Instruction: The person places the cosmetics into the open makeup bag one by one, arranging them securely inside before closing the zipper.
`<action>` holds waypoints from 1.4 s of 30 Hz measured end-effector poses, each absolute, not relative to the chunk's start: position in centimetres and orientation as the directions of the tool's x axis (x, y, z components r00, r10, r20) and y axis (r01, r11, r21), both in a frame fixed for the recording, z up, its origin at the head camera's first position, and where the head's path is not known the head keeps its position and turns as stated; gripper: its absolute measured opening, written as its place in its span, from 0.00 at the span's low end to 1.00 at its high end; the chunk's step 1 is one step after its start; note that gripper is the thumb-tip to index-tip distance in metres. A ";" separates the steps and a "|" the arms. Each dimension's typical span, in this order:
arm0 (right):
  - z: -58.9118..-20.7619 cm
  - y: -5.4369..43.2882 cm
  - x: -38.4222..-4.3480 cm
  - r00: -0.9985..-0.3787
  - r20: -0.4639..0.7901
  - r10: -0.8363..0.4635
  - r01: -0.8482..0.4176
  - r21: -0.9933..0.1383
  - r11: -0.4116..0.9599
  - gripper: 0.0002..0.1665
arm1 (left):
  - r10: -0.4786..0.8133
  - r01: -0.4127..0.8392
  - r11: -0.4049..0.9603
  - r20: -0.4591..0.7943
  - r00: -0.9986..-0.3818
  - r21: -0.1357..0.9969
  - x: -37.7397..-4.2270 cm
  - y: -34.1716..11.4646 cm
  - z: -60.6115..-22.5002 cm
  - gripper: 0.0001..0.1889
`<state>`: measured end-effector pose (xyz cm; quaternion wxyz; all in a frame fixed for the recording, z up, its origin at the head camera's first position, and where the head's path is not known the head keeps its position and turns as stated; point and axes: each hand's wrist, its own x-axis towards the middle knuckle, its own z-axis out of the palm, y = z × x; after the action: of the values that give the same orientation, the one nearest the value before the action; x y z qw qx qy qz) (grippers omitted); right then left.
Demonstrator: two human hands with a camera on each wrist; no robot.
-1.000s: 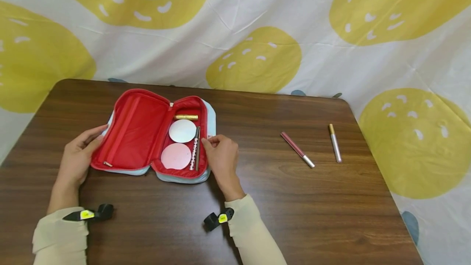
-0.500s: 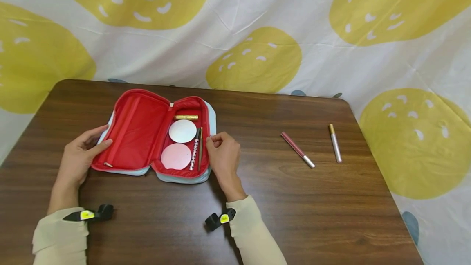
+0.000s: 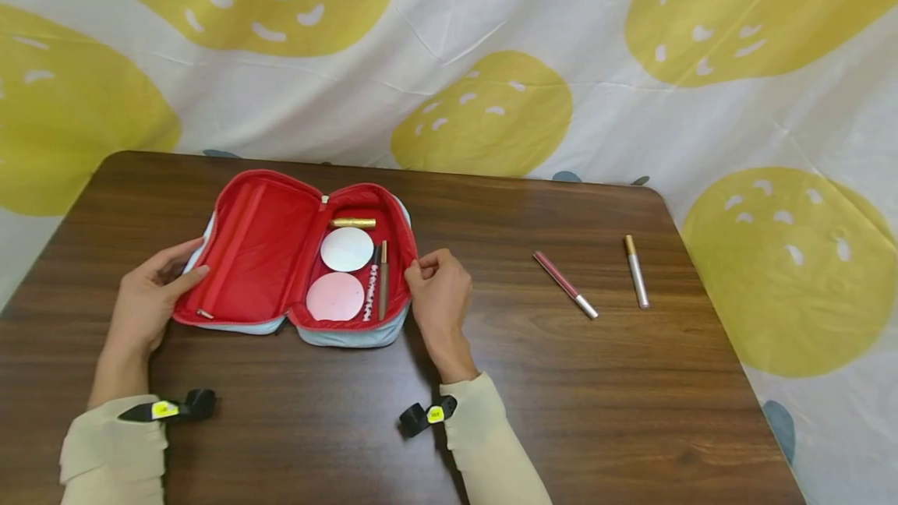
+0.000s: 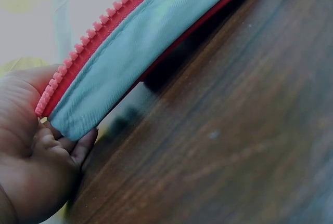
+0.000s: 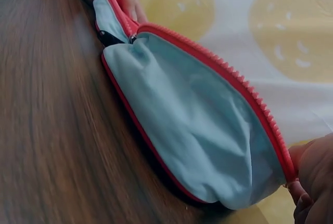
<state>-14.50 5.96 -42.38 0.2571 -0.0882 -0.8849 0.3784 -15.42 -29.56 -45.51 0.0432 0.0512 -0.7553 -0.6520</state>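
Pouch [image 3: 256, 256] lies on brown table [image 3: 617, 396] before patterned cloth [image 3: 596, 30] (left hand [image 3: 149, 294] and right hand [image 3: 442, 294] grip it).

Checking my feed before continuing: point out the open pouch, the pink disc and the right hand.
Pouch [image 3: 273, 263]: head view, on its bare red lining.
Pink disc [image 3: 335, 297]: head view, middle of its upper face.
Right hand [image 3: 443, 291]: head view, on its back.

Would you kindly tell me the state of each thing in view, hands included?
Pouch: unzipped, spread open.
Left hand: holding the pouch's left edge.
Right hand: pinching the pouch's right edge.
White disc: lying inside the pouch.
Pink disc: lying inside the pouch.
Gold tube: lying inside.
Patterned pen: lying inside.
Brown pen: lying inside.
Pink tube: on the table, seemingly closed.
Gold-topped tube: on the table, seemingly closed.
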 end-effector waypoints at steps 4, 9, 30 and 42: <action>-42.8 6.0 -14.5 -0.827 0.428 0.365 -0.043 -0.695 0.718 0.04 | -0.131 -0.023 0.147 -0.003 -0.991 0.989 -15.6 -29.8 -45.8 0.25; -43.1 6.1 -14.4 -0.816 0.426 0.390 -0.028 -0.703 0.710 0.04 | -0.139 -0.025 0.207 0.004 -0.990 0.978 -15.7 -30.1 -46.0 0.24; -43.0 6.8 -14.2 -0.811 0.412 0.415 0.009 -0.700 0.714 0.07 | -0.230 -0.106 0.252 -0.047 -0.972 0.962 -16.2 -30.1 -46.3 0.23; -43.1 7.3 -14.3 -0.814 0.365 0.452 0.062 -0.719 0.692 0.07 | -0.319 -0.068 0.075 -0.041 -0.947 0.995 -16.2 -29.9 -46.1 0.17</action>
<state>-14.34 7.35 -43.12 0.2680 -0.1462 -0.8800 0.3638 -16.18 -29.89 -46.12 0.0943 0.1332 -0.7270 -0.6669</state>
